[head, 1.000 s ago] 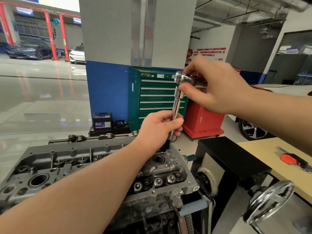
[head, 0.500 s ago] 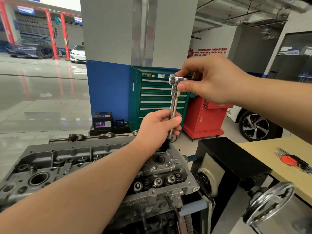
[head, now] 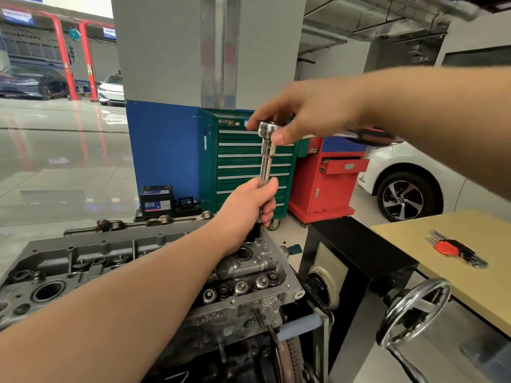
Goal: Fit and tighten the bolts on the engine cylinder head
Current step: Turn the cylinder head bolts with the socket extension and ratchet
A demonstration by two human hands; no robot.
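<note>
The grey engine cylinder head [head: 116, 252] lies across the lower left on a stand. A chrome ratchet wrench [head: 267, 128] with a long extension bar [head: 266, 167] stands upright over the head's far right corner. My left hand [head: 249, 205] is wrapped around the bar's lower part, hiding the socket and the bolt under it. My right hand [head: 309, 114] pinches the ratchet head from above, and its red and black handle [head: 370, 135] sticks out to the right, blurred. Valve springs [head: 240, 287] show along the head's near right edge.
A black stand box [head: 356, 244] and a chrome handwheel [head: 412, 313] sit right of the engine. A wooden table [head: 475, 277] at the right holds a red hex key set [head: 453, 248]. Behind stand a green tool cabinet [head: 235, 158], a red cabinet [head: 326, 183], a car battery [head: 156, 200] and a white car [head: 414, 183].
My right hand has shifted over the top of the ratchet head and the handle has swung out to the right. My left hand keeps its hold on the bar.
</note>
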